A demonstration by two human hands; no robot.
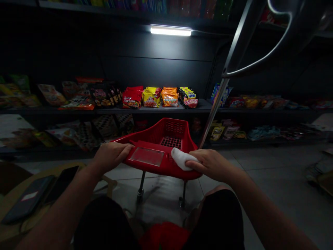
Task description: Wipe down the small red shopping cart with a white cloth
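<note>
A red plastic shopping basket (156,142) on wheeled legs stands in front of me, tilted toward me. My left hand (110,155) grips its near left rim, fingers curled over the edge. My right hand (210,164) presses a white cloth (181,158) against the basket's near right rim, fingers closed on the cloth. My knees in dark shorts show at the bottom of the view.
Dark store shelves (156,110) with snack and noodle packets run across the back under a strip light (171,31). A metal handle frame (234,59) rises at the upper right. A low wooden table (15,205) with dark flat items sits at my left. The floor is tiled.
</note>
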